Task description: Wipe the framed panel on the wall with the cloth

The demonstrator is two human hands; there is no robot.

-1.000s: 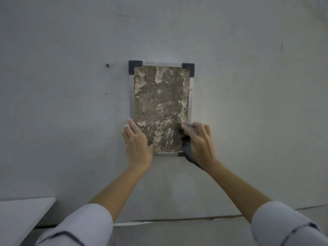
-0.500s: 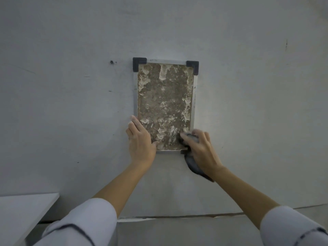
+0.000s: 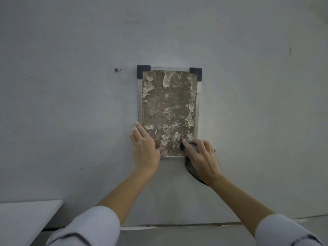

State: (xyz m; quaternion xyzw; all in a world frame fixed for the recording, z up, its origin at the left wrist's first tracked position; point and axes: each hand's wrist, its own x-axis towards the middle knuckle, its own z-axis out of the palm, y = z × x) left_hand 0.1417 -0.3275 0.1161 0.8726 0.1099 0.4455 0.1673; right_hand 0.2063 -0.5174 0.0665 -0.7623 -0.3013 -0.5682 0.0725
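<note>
The framed panel (image 3: 168, 107) hangs on the grey wall, a tall rectangle with a pale metal frame and black corner pieces at the top. Its brown surface carries whitish blotches. My left hand (image 3: 144, 149) lies flat on the panel's lower left corner, fingers together, thumb out on the surface. My right hand (image 3: 201, 158) presses a dark grey cloth (image 3: 192, 170) against the lower right corner; the cloth bulges out under the palm and beyond the fingers. Both lower frame corners are hidden by the hands.
The grey wall (image 3: 257, 103) shows a small hole (image 3: 116, 69) left of the panel. A white tabletop corner (image 3: 26, 217) sits at the lower left. A seam (image 3: 168, 225) runs where wall meets floor.
My right hand with the cloth has slid down from the panel's right edge to its lower right corner. The left hand stays on the lower left corner.
</note>
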